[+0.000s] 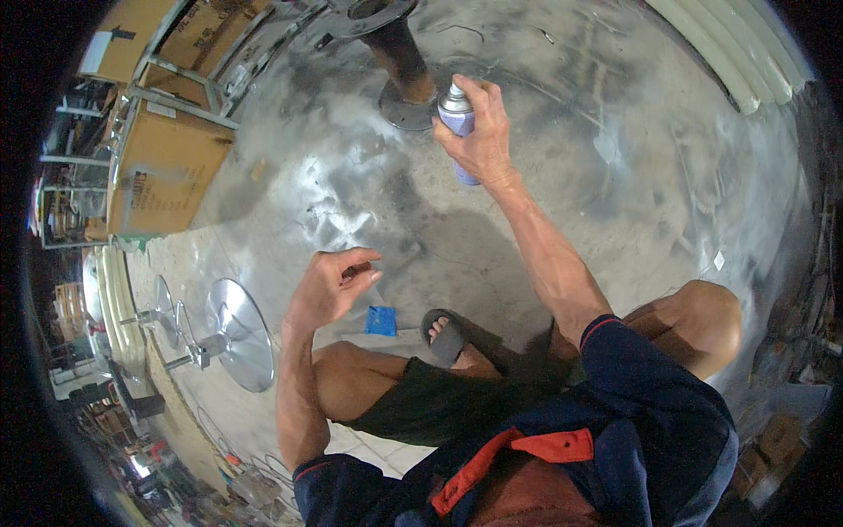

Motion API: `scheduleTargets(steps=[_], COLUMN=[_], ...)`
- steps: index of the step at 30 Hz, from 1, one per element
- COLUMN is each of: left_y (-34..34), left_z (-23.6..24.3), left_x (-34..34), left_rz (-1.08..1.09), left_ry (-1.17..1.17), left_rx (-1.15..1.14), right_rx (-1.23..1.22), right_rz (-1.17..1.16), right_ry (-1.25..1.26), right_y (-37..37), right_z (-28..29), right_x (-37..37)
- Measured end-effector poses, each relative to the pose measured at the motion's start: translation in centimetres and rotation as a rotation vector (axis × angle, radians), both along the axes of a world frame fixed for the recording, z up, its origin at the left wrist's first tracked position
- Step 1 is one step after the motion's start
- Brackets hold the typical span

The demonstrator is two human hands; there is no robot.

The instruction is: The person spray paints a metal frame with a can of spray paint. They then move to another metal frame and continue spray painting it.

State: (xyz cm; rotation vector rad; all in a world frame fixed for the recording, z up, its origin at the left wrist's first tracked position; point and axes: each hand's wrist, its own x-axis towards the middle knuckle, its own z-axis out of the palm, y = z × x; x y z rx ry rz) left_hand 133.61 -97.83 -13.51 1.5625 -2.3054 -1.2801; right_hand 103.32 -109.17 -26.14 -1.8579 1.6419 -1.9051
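My right hand (486,132) is wrapped round a spray can (457,114) with a light purple body and a silvery top. The forefinger rests on the can's nozzle. Just beyond, to the left of the can, a dark flanged metal pipe (397,60) stands on the floor, with a round plate at each end and a rusty brown patch low on its side. My left hand (332,283) hovers over the floor with nothing in it, its fingers bent and the thumb apart from them.
Cardboard boxes (171,167) sit in a metal rack at the left. Shiny round metal discs on stems (241,334) are nearer, on the left. A blue scrap (380,321) lies by my sandalled foot (443,338). Long pale tubes (724,48) lie at the far right.
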Motion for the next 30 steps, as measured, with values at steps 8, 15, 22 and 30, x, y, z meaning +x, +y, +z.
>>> scheduleTargets(steps=[8, 15, 22, 30], left_y=[-0.1, 0.2, -4.1, -28.0], left_z=[0.8, 1.0, 4.8, -0.4], left_x=[-0.7, 0.0, 1.8, 2.1], left_rz=[0.01, 0.02, 0.212, 0.441], left_ry=[-0.068, -0.032, 0.121, -0.103], left_rx=[0.04, 0.032, -0.383, -0.897], right_rx=[0.244, 0.254, 0.226, 0.354], right_rz=[-0.02, -0.032, -0.064, -0.169], right_ry=[0.093, 0.023, -0.378, -0.365], right_y=[0.4, 0.9, 2.9, 10.4], right_z=[-5.4, -3.4, 2.6, 1.9], right_x=[-1.3, 0.6, 0.2, 0.1])
